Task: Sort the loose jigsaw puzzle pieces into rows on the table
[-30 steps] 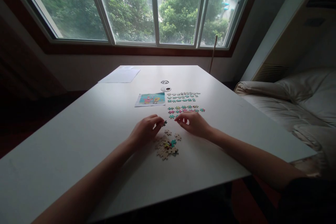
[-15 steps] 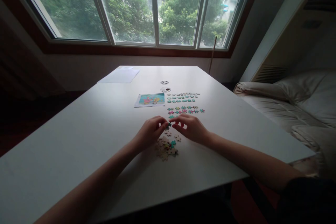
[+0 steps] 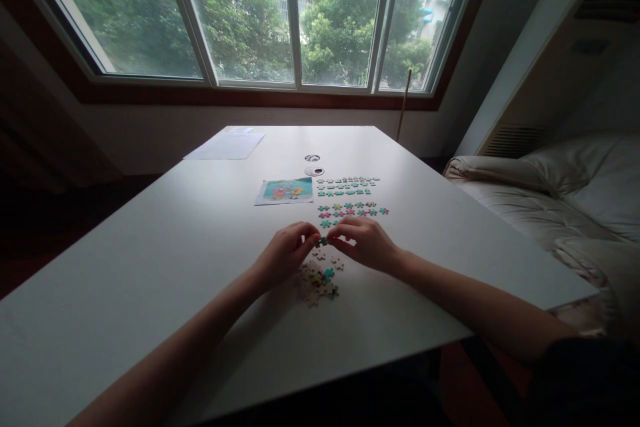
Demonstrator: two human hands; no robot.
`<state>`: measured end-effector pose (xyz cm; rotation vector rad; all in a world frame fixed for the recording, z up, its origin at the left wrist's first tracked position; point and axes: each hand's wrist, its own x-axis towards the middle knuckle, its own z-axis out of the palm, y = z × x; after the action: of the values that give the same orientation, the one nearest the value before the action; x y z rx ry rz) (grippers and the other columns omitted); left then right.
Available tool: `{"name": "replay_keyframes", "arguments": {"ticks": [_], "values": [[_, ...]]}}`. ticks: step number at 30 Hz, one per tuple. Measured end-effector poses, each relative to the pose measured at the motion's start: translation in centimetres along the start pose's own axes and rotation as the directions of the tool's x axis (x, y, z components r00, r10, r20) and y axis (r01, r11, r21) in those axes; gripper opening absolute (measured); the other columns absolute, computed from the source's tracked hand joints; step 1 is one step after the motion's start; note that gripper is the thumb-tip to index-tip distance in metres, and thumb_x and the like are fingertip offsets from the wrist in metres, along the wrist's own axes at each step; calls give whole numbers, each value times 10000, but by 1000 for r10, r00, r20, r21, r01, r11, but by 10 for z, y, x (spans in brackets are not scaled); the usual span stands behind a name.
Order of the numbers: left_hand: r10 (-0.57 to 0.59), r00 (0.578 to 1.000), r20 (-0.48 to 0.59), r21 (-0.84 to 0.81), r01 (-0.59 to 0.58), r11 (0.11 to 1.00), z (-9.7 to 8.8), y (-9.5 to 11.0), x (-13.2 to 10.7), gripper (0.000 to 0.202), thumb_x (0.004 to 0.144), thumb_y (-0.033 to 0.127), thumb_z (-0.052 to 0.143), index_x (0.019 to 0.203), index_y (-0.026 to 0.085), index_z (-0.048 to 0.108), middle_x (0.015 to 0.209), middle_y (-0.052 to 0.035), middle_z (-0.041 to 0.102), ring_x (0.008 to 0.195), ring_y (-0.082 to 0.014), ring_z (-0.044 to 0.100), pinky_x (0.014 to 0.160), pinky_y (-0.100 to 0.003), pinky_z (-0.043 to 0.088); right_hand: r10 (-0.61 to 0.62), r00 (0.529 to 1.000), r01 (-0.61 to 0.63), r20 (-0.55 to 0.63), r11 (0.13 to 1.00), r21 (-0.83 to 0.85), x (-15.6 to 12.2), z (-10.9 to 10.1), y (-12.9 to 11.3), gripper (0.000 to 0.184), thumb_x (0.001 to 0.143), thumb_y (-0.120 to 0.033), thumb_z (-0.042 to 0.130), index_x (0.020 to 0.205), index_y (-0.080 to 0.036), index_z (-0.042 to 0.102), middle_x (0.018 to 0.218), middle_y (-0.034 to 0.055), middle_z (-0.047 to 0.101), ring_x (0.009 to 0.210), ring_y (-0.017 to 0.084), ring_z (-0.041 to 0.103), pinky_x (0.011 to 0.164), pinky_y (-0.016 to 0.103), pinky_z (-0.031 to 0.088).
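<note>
A dark green puzzle piece point(image 3: 323, 241) is pinched between my two hands above the table. My left hand point(image 3: 287, 245) grips its left side with thumb and forefinger. From the right, the fingertips of my right hand point(image 3: 366, 241) close on its other edge. Just below lie a few loose pieces, and nearer me is a small heap of puzzle pieces point(image 3: 316, 285), mostly pale backs with some teal and yellow. Beyond my hands, puzzle pieces in rows point(image 3: 350, 205) show teal, pink and yellow faces; my right hand hides part of the nearest row.
Left of the rows lies a cartoon picture sheet point(image 3: 285, 191). Two round items point(image 3: 315, 172) sit farther back on the white table point(image 3: 165, 247). White papers point(image 3: 225, 145) lie at the far left corner. A pale sofa point(image 3: 530, 193) stands to the right, beyond the table's edge.
My right hand's fingers have moved left and closed onto the puzzle piece, which now lies flatter between both hands. My left hand has stayed in place.
</note>
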<state>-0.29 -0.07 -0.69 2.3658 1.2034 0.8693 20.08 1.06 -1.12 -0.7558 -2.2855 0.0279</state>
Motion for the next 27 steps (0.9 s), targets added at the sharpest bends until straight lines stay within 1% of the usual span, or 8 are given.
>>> {"name": "replay_keyframes", "arguments": {"ticks": [3, 7, 10, 17, 27], "values": [[-12, 1000, -19, 16, 12, 1000, -5, -2, 0, 194, 864, 276, 438, 837, 159, 591, 677, 9, 581, 536, -92, 467, 541, -208, 388, 40, 996, -41, -75, 999, -8, 3, -9, 8, 159, 853, -275, 524, 813, -195, 655, 784, 17, 663, 633, 84, 560, 627, 224, 436], [-10, 1000, -24, 48, 11, 999, -9, -8, -1, 162, 832, 252, 470, 809, 161, 602, 654, 14, 576, 507, -86, 453, 522, -204, 379, 95, 977, -95, -192, 995, 11, 4, -25, 22, 143, 844, -276, 539, 819, -185, 646, 774, 16, 657, 596, 80, 548, 612, 229, 450], [1, 1000, -14, 73, 0, 997, -9, -12, -2, 154, 823, 233, 474, 796, 162, 608, 661, 9, 579, 515, -90, 462, 526, -206, 376, 123, 961, -125, -247, 992, 8, 4, -31, 29, 129, 834, -278, 552, 814, -188, 643, 763, 12, 649, 566, 76, 536, 589, 229, 452], [35, 999, 32, 117, -38, 992, -6, -16, -5, 153, 834, 228, 475, 798, 175, 613, 688, 5, 584, 543, -94, 475, 539, -206, 373, 129, 958, -130, -254, 991, 12, 4, -32, 31, 116, 830, -281, 558, 822, -200, 640, 771, 5, 646, 573, 76, 534, 600, 235, 456], [54, 997, 60, 135, -62, 989, -6, -14, -5, 167, 847, 216, 453, 815, 178, 613, 706, 0, 582, 555, -94, 467, 547, -208, 372, 153, 965, -152, -215, 988, 22, 4, -33, 30, 159, 839, -321, 540, 827, -199, 643, 787, 14, 651, 594, 84, 541, 622, 246, 465]]}}
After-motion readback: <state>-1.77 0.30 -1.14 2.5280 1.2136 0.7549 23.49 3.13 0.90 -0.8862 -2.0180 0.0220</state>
